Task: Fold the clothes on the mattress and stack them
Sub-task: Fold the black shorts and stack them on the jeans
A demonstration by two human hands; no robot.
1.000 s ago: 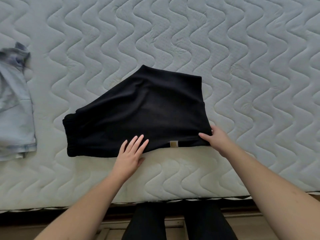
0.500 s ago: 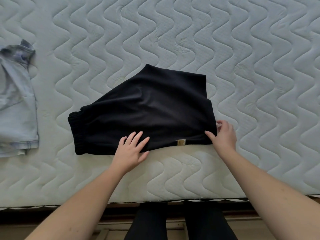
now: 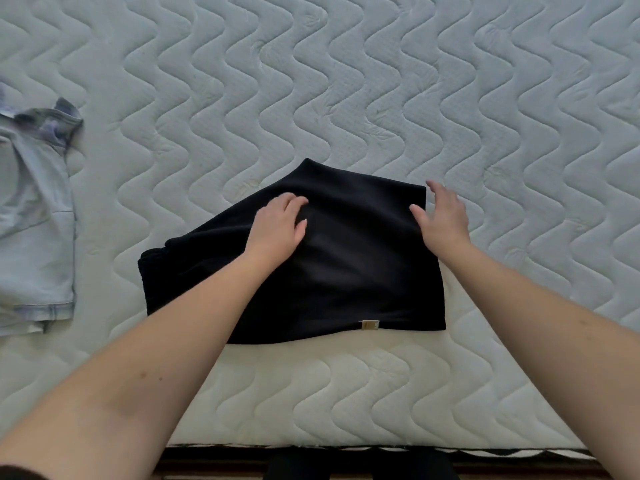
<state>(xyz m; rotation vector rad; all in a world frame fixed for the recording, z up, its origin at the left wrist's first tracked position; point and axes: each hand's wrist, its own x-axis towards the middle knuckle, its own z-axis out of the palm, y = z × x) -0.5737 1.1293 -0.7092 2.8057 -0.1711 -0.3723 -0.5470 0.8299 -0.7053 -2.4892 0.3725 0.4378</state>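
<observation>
Lying partly folded near the front edge of the mattress [image 3: 346,81], the black garment [image 3: 346,271] looks soft, light and floppy, best pinched at its far corners, where the left hand [image 3: 277,226] presses flat and the right hand [image 3: 441,220] hovers, fingers loosely spread.

— Soft, even daylight on the mattress [image 3: 381,81]; no glare anywhere.

— Shadows?

— Faint ones only, under the forearms near the front edge. The black garment [image 3: 346,271] swallows its own folds.

— Sharp?

— Mostly. The right hand [image 3: 441,216] is smeared a little, and the quilting bows toward the corners.
</observation>
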